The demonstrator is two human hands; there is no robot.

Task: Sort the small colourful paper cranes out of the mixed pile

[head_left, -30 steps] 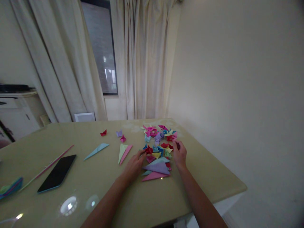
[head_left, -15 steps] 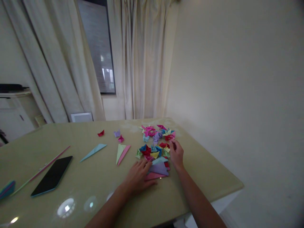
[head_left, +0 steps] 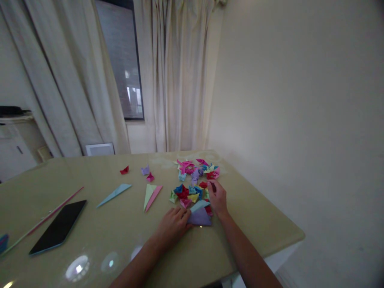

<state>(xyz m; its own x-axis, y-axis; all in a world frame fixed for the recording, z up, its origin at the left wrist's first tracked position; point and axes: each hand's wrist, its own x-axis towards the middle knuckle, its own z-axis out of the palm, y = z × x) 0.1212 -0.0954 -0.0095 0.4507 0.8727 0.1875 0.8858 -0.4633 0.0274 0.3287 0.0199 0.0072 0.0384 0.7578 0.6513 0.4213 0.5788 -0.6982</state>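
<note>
A heap of small folded paper pieces (head_left: 192, 188) in pink, blue, red, yellow and purple lies on the beige table (head_left: 120, 232). My left hand (head_left: 172, 224) rests flat on the table, its fingers lying on the left edge of a purple paper triangle (head_left: 199, 217). A light blue triangle (head_left: 200, 205) lies just above the purple one. My right hand (head_left: 217, 197) has its fingers curled at the right side of the heap, pinching a small dark red piece.
A green and pink pair of long triangles (head_left: 151, 196) and a light blue one (head_left: 114, 194) lie to the left. A black phone (head_left: 58, 227) and a pink stick (head_left: 45, 218) lie further left. Loose folded pieces (head_left: 147, 173) sit near the back. The table edge (head_left: 288, 240) runs close on the right.
My left hand has slid back from the heap toward me onto the flat triangles, covering the pink one. My right hand has drawn slightly nearer. The view has drifted right.
</note>
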